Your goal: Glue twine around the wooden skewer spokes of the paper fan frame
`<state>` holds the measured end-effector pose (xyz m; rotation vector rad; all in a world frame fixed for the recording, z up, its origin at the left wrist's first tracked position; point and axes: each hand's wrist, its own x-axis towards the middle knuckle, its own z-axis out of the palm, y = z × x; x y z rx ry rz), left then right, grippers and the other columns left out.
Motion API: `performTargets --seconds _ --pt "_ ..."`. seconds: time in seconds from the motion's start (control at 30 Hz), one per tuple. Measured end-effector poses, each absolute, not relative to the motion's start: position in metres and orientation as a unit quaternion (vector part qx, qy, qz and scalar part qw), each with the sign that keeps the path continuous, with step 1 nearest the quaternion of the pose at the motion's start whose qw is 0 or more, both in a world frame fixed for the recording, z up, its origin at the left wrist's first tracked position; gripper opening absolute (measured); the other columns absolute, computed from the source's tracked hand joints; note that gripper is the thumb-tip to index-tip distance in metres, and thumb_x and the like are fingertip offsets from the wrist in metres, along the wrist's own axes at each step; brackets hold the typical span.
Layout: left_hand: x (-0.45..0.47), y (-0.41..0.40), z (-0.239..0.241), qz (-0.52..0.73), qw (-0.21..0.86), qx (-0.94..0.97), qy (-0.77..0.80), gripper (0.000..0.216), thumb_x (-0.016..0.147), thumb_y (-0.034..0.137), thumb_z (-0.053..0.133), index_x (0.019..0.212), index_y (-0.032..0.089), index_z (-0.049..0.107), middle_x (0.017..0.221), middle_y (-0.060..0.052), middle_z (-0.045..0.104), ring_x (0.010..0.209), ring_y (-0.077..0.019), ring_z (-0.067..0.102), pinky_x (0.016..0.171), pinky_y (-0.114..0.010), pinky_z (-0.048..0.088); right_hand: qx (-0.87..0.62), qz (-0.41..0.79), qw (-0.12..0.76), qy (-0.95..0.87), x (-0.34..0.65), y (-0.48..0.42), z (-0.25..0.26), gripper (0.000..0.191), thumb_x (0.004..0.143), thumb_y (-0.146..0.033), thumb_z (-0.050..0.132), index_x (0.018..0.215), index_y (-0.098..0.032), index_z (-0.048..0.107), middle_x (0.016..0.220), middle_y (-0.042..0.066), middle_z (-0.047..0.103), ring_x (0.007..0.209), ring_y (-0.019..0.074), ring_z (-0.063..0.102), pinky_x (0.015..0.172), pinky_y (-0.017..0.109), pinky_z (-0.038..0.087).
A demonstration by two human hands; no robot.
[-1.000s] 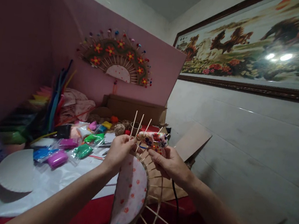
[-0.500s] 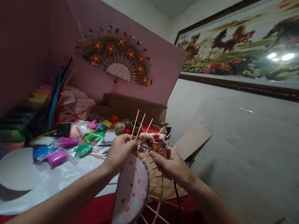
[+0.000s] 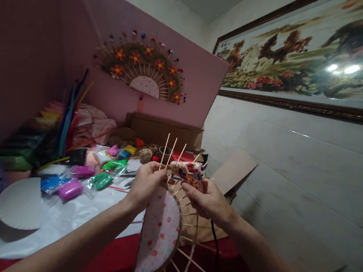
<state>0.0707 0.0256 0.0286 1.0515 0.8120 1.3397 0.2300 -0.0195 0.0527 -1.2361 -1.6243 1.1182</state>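
Observation:
My left hand [image 3: 143, 184] is closed in a pinch on a wooden skewer of a fan frame [image 3: 159, 234], a pink dotted half-disc with skewers radiating from its edge. My right hand [image 3: 207, 198] is closed round a patterned glue gun [image 3: 186, 170] whose black cord [image 3: 214, 253] hangs down. The gun's tip points left, next to the skewers by my left fingers. The fan is held upright in front of me, above a red cloth.
A table at left carries a white paper plate [image 3: 18, 202], several bags of coloured clay [image 3: 69, 189], pipe cleaners [image 3: 68, 119], a twine ball [image 3: 146, 154] and cardboard boxes [image 3: 164, 130]. A finished decorated fan [image 3: 141, 72] hangs on a pink board. A tiled wall with a framed painting stands at right.
Almost nothing has moved. Both hands with the glue gun and the fan have shifted very slightly upward and to the right in the picture.

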Motion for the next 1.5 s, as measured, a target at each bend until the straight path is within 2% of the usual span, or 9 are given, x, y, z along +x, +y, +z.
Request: performTargets --seconds 0.2,0.47,0.77,1.5 --pt "0.0713 0.0250 0.0311 0.572 0.598 0.442 0.345 0.013 0.062 0.021 0.066 0.071 0.015 0.058 0.053 0.002 0.060 0.049 -0.0146 0.060 0.049 -0.024 0.042 -0.497 0.439 0.398 -0.634 0.2287 -0.0211 0.0544 0.040 0.075 -0.054 0.062 0.064 -0.020 0.042 0.046 -0.009 0.034 0.037 0.0034 0.027 0.033 0.019 0.019" --pt "0.0714 0.0271 0.0278 0.576 0.589 0.451 0.344 0.017 0.062 0.027 0.068 0.067 0.015 0.057 0.057 -0.002 0.064 0.048 -0.0133 0.058 0.048 -0.023 0.041 -0.499 0.436 0.402 -0.632 0.2286 -0.0210 0.0542 0.043 0.073 -0.056 0.063 0.063 -0.020 0.042 0.047 -0.009 0.035 0.038 0.0033 0.027 0.034 0.019 0.019" --pt "0.0721 0.0264 0.0289 0.588 0.576 0.451 0.346 0.015 0.061 0.024 0.067 0.063 0.014 0.057 0.052 0.001 0.062 0.045 -0.0098 0.053 0.046 -0.021 0.039 -0.498 0.441 0.408 -0.626 0.2293 -0.0171 0.0501 0.043 0.072 -0.056 0.064 0.063 -0.021 0.040 0.046 -0.010 0.033 0.037 0.0030 0.027 0.034 0.019 0.019" --pt "0.0728 0.0295 0.0238 0.582 0.578 0.457 0.345 0.016 0.062 0.027 0.067 0.066 0.014 0.058 0.056 -0.001 0.063 0.050 -0.0126 0.057 0.050 -0.023 0.042 -0.505 0.447 0.401 -0.619 0.2321 -0.0147 0.0464 0.045 0.070 -0.058 0.065 0.066 -0.021 0.040 0.045 -0.011 0.032 0.035 0.0026 0.026 0.032 0.018 0.019"
